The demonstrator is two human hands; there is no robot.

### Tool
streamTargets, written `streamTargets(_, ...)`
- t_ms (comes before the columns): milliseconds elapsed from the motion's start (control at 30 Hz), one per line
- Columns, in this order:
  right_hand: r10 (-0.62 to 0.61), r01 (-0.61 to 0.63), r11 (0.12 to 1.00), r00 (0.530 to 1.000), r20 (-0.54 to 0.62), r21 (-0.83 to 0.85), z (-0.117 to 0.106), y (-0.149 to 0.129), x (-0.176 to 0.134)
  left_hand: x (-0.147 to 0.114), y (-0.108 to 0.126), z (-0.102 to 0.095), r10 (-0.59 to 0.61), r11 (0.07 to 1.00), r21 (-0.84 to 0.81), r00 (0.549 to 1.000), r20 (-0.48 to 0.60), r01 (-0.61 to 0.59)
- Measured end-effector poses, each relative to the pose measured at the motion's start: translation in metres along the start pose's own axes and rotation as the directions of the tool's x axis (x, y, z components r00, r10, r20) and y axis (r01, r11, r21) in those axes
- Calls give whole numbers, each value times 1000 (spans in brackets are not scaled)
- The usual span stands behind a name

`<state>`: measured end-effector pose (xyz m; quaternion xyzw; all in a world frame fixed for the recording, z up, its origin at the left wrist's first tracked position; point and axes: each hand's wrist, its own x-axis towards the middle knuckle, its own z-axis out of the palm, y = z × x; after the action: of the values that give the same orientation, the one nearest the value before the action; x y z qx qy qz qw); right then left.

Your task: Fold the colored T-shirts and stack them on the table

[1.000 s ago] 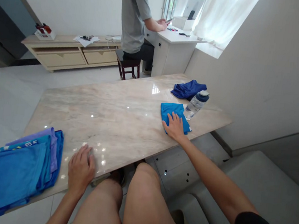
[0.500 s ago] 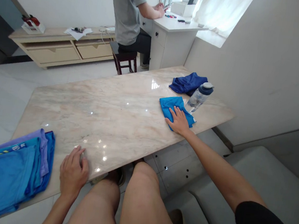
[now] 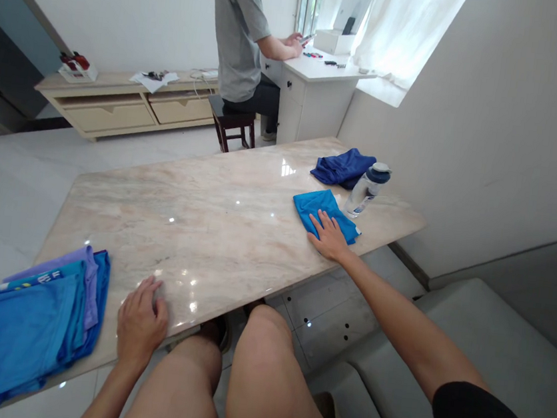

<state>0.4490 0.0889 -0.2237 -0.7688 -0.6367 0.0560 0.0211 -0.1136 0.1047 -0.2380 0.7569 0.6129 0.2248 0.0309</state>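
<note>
My right hand (image 3: 328,236) rests with fingers spread on the near edge of a folded bright-blue cloth (image 3: 314,204), which looks like a garment. Just behind that cloth stands a clear water bottle (image 3: 359,195) with a dark blue and white lid. A crumpled dark-blue cloth (image 3: 342,167) lies beyond it. On the table's near edge sits my left hand (image 3: 141,317), fingers loosely bent and nothing visible in it. To its left is a stack of folded clothes (image 3: 19,320) in blue and purple, its near part reaching the table edge.
The marble-topped table (image 3: 197,213) spans the space before my knees. Behind it a person in a grey shirt (image 3: 240,37) sits on a dark stool (image 3: 231,120) at a white desk (image 3: 319,73). A low cabinet (image 3: 112,116) lines the wall; a grey sofa (image 3: 492,367) is at right.
The view has tilted up and shifted slightly. My right hand has slid a little toward the near edge of the blue cloth. My left hand stays on the table edge.
</note>
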Motion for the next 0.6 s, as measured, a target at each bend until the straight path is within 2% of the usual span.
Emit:
streamTargets(167,-52,51,999,998,46,19,-4,-33,-29,1,0,0,14,1000,-15,1000,-7,-14)
streamTargets(267,-105,102,993,993,48,58,-25,-43,-27,0,1,1,16,1000,-20,1000,-10,-16)
streamTargets(367,-157,163,984,984,-90,76,-54,-45,-7,0,1,2,18,1000,-17,1000,-12,-18)
streamTargets(433,-194,211,974,964,-181,81,-64,-44,8,0,1,3,16,1000,-11,1000,-14,-16)
streamTargets(500,-209,227,970,962,-175,91,-58,-44,18,-1,1,3,12,1000,-8,1000,-15,-12)
streamTargets(600,-99,107,991,991,-86,85,-27,-45,26,-3,0,2,2,1000,-11,1000,-15,-3)
